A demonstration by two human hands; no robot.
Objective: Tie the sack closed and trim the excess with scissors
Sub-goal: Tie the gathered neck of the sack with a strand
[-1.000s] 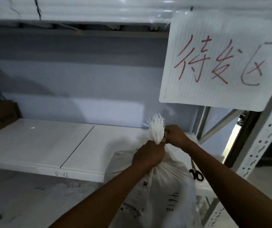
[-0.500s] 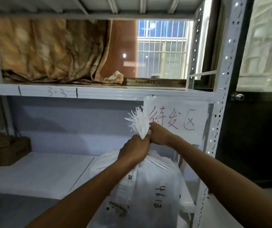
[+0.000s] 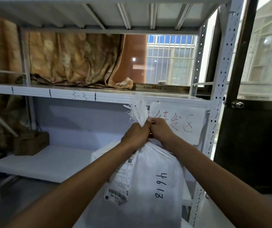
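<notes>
A white woven sack (image 3: 150, 183) with a shipping label and black handwritten digits stands in front of me by the shelving. Its gathered neck ends in a frayed white tuft (image 3: 138, 111) sticking up above my fists. My left hand (image 3: 136, 136) grips the bunched neck just under the tuft. My right hand (image 3: 160, 129) is curled against the neck from the right, touching the left hand; what its fingers pinch there is hidden. No scissors show in this view.
White metal shelving (image 3: 82, 94) stands behind the sack, with a paper sign (image 3: 181, 122) in red writing on its post side. A cardboard box (image 3: 31, 143) sits on the lower shelf at left. A dark door (image 3: 250, 145) is at right.
The view has tilted upward, bringing the upper shelf, brown cloth and window into sight. Both hands stay clamped on the sack's neck; the scissors seen earlier at the shelf edge are out of view.
</notes>
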